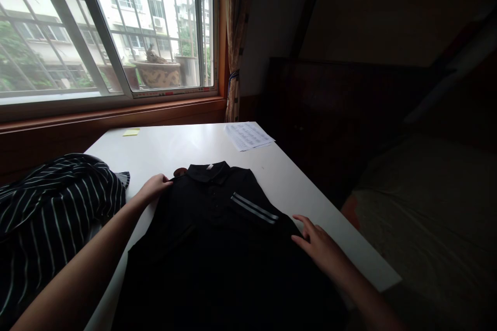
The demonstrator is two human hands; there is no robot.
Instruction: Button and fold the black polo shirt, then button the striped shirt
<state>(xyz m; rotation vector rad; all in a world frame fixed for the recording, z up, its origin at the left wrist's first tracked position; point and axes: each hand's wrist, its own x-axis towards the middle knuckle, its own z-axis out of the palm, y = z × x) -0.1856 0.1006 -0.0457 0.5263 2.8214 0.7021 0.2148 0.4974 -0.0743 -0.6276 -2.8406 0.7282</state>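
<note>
A black polo shirt point(217, 248) lies spread on the white table point(186, 139), collar towards the window. Two pale stripes cross its sleeve on the right, which is folded in over the chest. At the shirt's left shoulder, the fingers of my left hand point(157, 186) are closed on the cloth. My right hand point(318, 243) is at the right edge of the shirt, thumb and fingers apart; whether it touches the cloth I cannot tell. Just behind the collar sits a small reddish-brown round object point(180, 171), partly hidden.
Dark striped cloth point(66, 201) is heaped left of my left forearm. Printed sheets of paper point(248, 136) lie at the table's far right corner, and a yellow sticky note pad point(131, 132) at the far left. Beyond stand a barred window point(128, 26) and a tied curtain point(234, 62).
</note>
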